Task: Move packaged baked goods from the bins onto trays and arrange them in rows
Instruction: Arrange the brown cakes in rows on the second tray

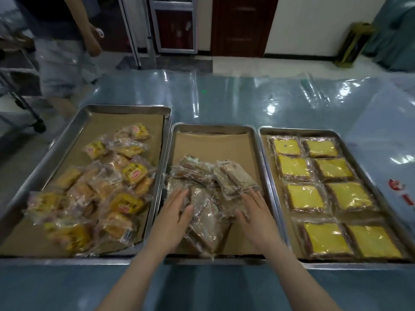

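Observation:
Three metal trays lined with brown paper stand side by side on the table. The middle tray [215, 129] holds a loose heap of brown packaged cakes [208, 212]. My left hand [175, 212] lies flat with straight fingers on the heap's left side. My right hand [253, 209] lies flat on its right side. The left tray [89, 108] carries a jumble of yellow-labelled packets [101, 189]. On the right tray [368, 133], yellow-topped packaged cakes [325, 194] sit in two neat rows.
The table [258, 102] is covered with shiny clear plastic sheeting. A person in light shorts [62, 52] stands at the far left beside a metal cart [20, 93]. A yellow bin [352, 46] stands on the floor at the back right.

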Demonstrator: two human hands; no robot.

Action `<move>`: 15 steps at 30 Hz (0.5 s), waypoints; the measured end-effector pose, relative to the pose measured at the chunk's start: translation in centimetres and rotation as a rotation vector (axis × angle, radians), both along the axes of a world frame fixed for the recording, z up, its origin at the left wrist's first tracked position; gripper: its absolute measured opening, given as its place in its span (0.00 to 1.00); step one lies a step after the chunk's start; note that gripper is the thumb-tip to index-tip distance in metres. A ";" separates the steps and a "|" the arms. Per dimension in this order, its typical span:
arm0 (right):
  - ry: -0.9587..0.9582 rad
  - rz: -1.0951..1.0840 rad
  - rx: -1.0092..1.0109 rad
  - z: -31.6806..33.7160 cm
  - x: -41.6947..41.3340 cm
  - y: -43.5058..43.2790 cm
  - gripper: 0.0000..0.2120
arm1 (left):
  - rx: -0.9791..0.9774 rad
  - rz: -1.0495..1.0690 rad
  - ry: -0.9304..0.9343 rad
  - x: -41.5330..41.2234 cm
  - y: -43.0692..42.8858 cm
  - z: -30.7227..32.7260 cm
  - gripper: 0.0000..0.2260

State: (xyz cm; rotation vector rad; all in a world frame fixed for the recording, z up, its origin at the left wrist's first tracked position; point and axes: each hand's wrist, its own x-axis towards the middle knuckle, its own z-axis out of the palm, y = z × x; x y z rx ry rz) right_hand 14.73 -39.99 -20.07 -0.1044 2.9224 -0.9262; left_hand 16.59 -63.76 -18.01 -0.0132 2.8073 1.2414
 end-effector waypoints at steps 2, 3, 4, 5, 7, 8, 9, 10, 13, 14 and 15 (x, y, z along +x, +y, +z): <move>-0.005 -0.036 -0.028 0.0 -1.0 -0.3 0.24 | -0.009 0.003 0.016 -1.1 -0.1 0.3 0.26; -0.003 -0.053 -0.042 0.0 -1.7 -0.4 0.24 | -0.009 0.006 0.024 -1.7 -0.2 0.5 0.24; -0.001 -0.069 -0.054 0.0 -2.6 -0.5 0.23 | -0.011 0.005 0.026 -2.3 -0.3 0.7 0.23; -0.002 -0.083 -0.062 0.0 -3.5 -0.5 0.23 | -0.018 -0.003 0.026 -2.9 -0.4 1.0 0.23; -0.018 -0.099 -0.061 0.0 -5.5 -0.5 0.22 | -0.056 -0.035 0.031 -4.0 -0.9 1.4 0.23; -0.032 -0.095 -0.056 0.0 -6.3 -0.6 0.22 | -0.081 -0.048 0.037 -4.6 -1.2 1.6 0.23; -0.047 -0.081 -0.052 -0.1 -7.0 -0.7 0.21 | -0.101 -0.056 0.047 -5.3 -1.4 1.8 0.22; -0.063 -0.057 -0.047 -0.2 -7.7 -0.9 0.21 | -0.114 -0.060 0.060 -6.1 -1.6 2.0 0.21; -0.104 0.017 0.000 -0.7 -10.2 -0.8 0.21 | -0.165 -0.089 0.076 -9.1 -1.2 2.3 0.19; -0.108 0.030 0.019 -0.9 -11.1 -0.6 0.21 | -0.193 -0.112 0.075 -10.3 -0.8 2.3 0.18; -0.103 0.042 0.026 -1.0 -12.2 -0.4 0.21 | -0.224 -0.139 0.071 -11.5 -0.4 2.2 0.18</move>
